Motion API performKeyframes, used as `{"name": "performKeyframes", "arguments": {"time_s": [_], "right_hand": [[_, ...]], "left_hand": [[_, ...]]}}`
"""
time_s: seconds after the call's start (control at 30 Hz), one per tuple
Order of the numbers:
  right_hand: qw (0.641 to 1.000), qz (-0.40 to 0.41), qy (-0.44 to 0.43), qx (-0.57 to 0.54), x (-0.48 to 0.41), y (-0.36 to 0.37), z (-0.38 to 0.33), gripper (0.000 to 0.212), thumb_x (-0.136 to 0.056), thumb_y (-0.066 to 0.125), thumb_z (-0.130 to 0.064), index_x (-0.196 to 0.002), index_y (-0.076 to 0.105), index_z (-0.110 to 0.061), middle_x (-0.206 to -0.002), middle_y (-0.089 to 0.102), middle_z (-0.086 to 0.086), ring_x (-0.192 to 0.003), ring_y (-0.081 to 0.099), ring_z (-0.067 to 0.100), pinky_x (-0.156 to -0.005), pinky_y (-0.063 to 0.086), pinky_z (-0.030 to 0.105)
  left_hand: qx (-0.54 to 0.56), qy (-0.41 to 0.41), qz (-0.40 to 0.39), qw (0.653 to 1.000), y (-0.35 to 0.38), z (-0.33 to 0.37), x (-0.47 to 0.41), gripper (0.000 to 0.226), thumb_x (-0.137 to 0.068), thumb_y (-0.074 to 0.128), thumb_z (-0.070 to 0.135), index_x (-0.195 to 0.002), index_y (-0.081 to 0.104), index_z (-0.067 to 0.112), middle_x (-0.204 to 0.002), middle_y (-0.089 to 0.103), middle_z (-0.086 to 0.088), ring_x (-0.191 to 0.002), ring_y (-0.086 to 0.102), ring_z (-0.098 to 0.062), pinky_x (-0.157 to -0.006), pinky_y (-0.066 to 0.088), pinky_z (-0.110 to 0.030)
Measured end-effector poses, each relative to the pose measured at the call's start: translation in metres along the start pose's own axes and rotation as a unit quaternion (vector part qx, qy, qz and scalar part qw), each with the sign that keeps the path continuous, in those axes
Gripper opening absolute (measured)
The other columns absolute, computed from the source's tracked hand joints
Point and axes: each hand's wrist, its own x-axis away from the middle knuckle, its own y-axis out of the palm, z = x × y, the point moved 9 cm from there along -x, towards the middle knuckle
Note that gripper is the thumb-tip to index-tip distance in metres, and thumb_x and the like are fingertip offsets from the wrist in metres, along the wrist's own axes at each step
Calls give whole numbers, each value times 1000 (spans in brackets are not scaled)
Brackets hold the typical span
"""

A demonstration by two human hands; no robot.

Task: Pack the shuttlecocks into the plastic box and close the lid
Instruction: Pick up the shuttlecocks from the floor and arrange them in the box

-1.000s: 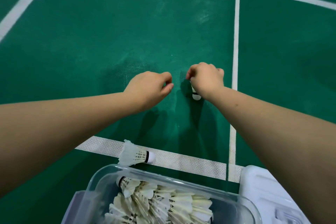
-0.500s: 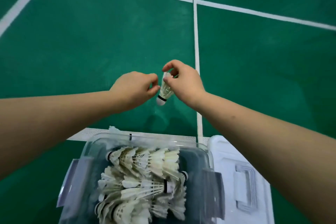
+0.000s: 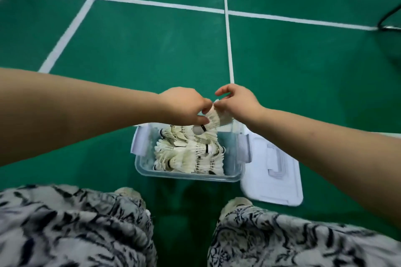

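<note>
Court floor (image 3: 165, 54), green with white lines, carries the clear plastic box (image 3: 188, 176), heaped with shuttlecocks (image 3: 191, 154), and its white lid (image 3: 280, 193) flat just right. Above the far rim, left hand (image 3: 182, 105) and right hand (image 3: 236, 102) both pinch one shuttlecock (image 3: 213, 122), cork toward the near-left; the left's grip seems loose.

Both forearms are bare, with no sleeves, watch or rings in sight on the left hand (image 3: 182, 105) or the right hand (image 3: 238, 103). The trousers (image 3: 71, 227) are loose, white-grey cloth with black tiger-like stripes on both legs. Pale shoe toes (image 3: 128, 192) show just beyond the trouser hems.
</note>
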Motion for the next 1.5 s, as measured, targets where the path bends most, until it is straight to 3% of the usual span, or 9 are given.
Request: {"name": "performKeyframes", "arguments": {"time_s": [0.17,0.33,0.53,0.63,0.77,0.9,1.03,1.33,1.5], "right_hand": [[994,-49,31,87,30,21,28,25,-74,60,-8,-91,55,-25,-76,62,2,-71,58,21,-73,50,30],[983,-118,54,132,44,48,51,22,-74,57,-1,-69,58,-23,-62,58,-6,-60,55,13,-65,47,25],[968,-208,55,130,42,96,64,27,-79,56,1,-64,55,-22,-65,61,-2,-64,61,16,-63,53,28],[948,-251,0,196,41,119,64,28,-80,57,0,-65,52,-23,-73,61,-3,-63,58,8,-57,48,20],[904,-317,-28,285,37,132,71,29,-81,57,-2,-64,48,-23,-72,56,-5,-74,56,15,-64,48,27],[865,-403,-6,299,26,130,60,23,-84,66,-26,-68,49,-22,-66,57,-7,-55,56,5,-51,43,20],[901,-371,-35,224,-21,117,14,31,-82,66,-36,-62,48,-21,-59,51,-6,-54,52,8,-55,44,21],[942,-278,-80,172,-127,138,-19,35,-81,68,-33,-57,46,-19,-45,45,-7,-29,40,-2,-36,31,9],[949,-265,-61,157,-144,154,-2,36,-82,67,-32,-57,45,-20,-48,46,-3,-28,41,1,-33,30,8]], "left_hand": [[-66,12,-40,997,22,9,17,31,-90,43,41,-112,48,20,-96,64,-8,-87,58,-30,-62,39,-32],[-81,-17,-104,991,48,-17,27,26,-91,42,34,-108,51,17,-101,63,-10,-82,53,-29,-61,38,-30],[-71,-46,-95,992,61,-56,20,22,-91,40,28,-102,55,15,-79,55,-5,-73,47,-26,-59,37,-30],[-1,-70,-68,995,62,-79,11,19,-90,43,29,-97,57,18,-72,54,-2,-72,46,-24,-63,40,-29],[77,-99,-38,991,62,-115,1,17,-89,45,24,-95,61,19,-71,57,2,-69,45,-23,-63,34,-26],[73,-108,-29,991,72,-144,-11,16,-89,46,23,-92,60,16,-63,48,4,-65,44,-24,-61,36,-28],[64,-104,-4,993,74,-160,-25,17,-90,45,24,-91,59,16,-68,52,-2,-63,44,-26,-59,35,-28],[104,-147,-35,983,108,-200,-31,24,-91,49,33,-103,60,16,-92,67,-10,-71,46,-23,-63,33,-27],[268,-263,-92,922,159,-216,-33,34,-86,55,41,-112,56,18,-103,66,-10,-81,54,-23,-74,41,-30]]}}
